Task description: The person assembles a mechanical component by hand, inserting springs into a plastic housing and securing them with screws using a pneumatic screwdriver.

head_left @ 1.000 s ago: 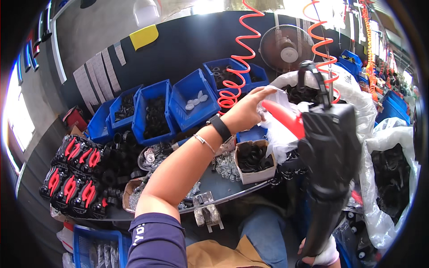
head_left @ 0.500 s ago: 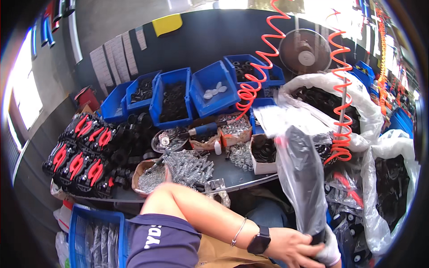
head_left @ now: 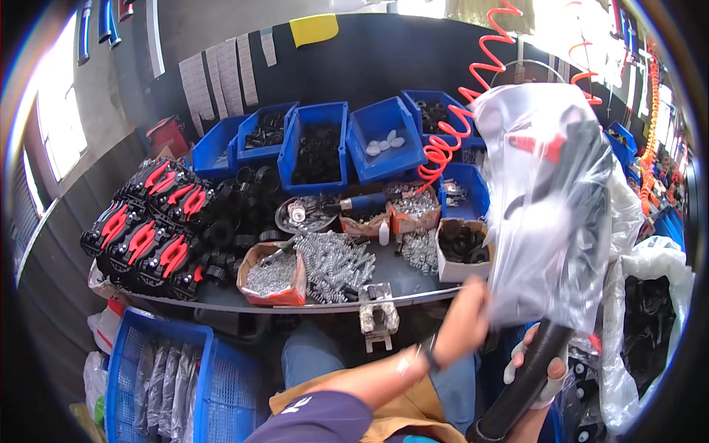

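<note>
My right hand, in a white glove with bare fingertips, is wrapped round a long black tube that slants up to the right. A clear plastic bag covers the tube's upper part, and a red piece and more black parts show through it. My left hand, at the end of a bare forearm with a dark wristband, is beside the bag's lower left edge. Motion smears its fingers, so whether they grip the bag is unclear.
On the bench lie black-and-red clamp-like parts, a heap of metal springs and a carton of small metal pieces. Blue bins stand behind. Below left, a blue crate holds bagged items. Red coiled hoses hang nearby.
The bagged tube has risen and now tilts up to the right, with more bare tube below the bag. My left hand has left the right hand and moved up and left.
</note>
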A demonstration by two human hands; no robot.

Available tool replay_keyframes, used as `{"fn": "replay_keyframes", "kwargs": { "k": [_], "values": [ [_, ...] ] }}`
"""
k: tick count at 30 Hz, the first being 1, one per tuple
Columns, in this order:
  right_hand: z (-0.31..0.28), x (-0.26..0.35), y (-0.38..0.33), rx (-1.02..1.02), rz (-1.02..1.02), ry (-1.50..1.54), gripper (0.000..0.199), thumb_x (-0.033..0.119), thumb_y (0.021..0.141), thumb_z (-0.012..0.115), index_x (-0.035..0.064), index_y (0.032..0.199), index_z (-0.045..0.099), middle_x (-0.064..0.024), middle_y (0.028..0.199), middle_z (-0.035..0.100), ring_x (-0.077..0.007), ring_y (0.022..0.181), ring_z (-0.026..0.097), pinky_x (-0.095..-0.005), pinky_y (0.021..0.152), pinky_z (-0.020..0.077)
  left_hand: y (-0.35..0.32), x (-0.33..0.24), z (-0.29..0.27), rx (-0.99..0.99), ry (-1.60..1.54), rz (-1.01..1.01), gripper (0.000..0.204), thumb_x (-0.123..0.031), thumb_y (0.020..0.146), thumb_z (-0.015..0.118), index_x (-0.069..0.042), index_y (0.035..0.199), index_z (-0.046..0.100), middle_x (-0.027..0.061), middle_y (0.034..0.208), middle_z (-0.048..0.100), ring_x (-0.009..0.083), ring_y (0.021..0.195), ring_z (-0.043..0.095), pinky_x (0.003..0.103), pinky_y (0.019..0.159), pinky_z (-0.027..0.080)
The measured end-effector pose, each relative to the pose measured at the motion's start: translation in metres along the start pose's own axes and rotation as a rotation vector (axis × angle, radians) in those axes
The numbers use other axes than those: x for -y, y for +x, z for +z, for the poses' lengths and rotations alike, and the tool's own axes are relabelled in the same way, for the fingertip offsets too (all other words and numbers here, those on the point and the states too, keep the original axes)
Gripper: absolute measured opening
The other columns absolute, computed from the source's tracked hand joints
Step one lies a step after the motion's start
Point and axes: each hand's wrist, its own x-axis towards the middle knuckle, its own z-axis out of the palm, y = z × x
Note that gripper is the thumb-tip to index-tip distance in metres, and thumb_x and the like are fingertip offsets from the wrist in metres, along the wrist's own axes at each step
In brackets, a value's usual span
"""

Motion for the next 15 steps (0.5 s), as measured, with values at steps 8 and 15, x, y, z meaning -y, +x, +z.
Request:
{"fn": "replay_keyframes", "kwargs": {
  "k": [8, 15],
  "values": [
    [0.037, -0.038, 0.005, -0.039, -0.069, -0.073, 0.053, 0.025, 0.088, 0.07, 0.0, 0.127, 0.044, -0.012, 0.113, 0.057, -0.0242, 0.089, 0.062, -0.0341, 0.07, 0.0567, -0.145, -0.03, -0.102, 0.656, 0.045, -0.107, 0.013, 0.004, 0.082, 0.057, -0.001, 0.093, 0.052, 0.0155, 0.095, 0.05, 0.0352, 0.09, 0.052, 0.043, 0.075, 0.046],
    [0.141, -0.176, -0.008, 0.13, 0.211, -0.18, 0.056, 0.019, 0.094, 0.063, 0.0005, 0.14, 0.037, -0.0086, 0.122, 0.056, -0.0228, 0.096, 0.061, -0.0317, 0.082, 0.0524, -0.097, -0.053, -0.178, -0.164, -0.471, -0.323, 0.083, -0.022, 0.089, 0.071, -0.003, 0.151, 0.02, 0.0137, 0.148, 0.038, 0.0231, 0.135, 0.038, 0.036, 0.111, 0.032]
  ]
}}
